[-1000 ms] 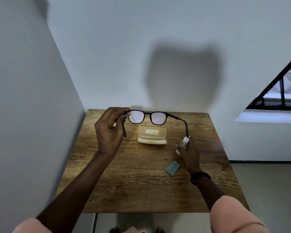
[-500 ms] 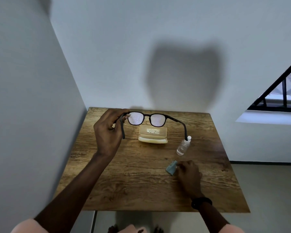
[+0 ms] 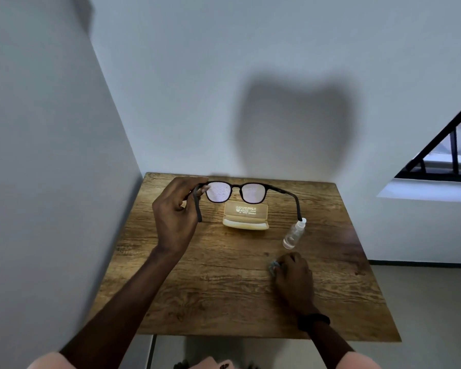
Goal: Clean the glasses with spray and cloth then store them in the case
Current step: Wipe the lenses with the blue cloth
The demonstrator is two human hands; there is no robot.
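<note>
My left hand (image 3: 175, 217) holds the black-framed glasses (image 3: 236, 192) by their left hinge, up above the back of the wooden table (image 3: 224, 283), arms unfolded towards me. Droplets speckle the lenses. Behind and below them the cream glasses case (image 3: 246, 217) lies open. A small clear spray bottle (image 3: 293, 234) with a white top stands on the table to the right of the case, nobody touching it. My right hand (image 3: 294, 278) is down on the table in front of the bottle, its fingers curled over the blue-grey cloth (image 3: 273, 267), of which only a corner shows.
White walls close in on the table's left and back sides. A dark-framed window (image 3: 447, 155) is at the right. Grey floor lies beyond the table's right and front edges.
My right hand let go of the spray bottle, left it standing, and came back towards me onto the cloth, closing over it. My left hand kept the glasses almost still.
</note>
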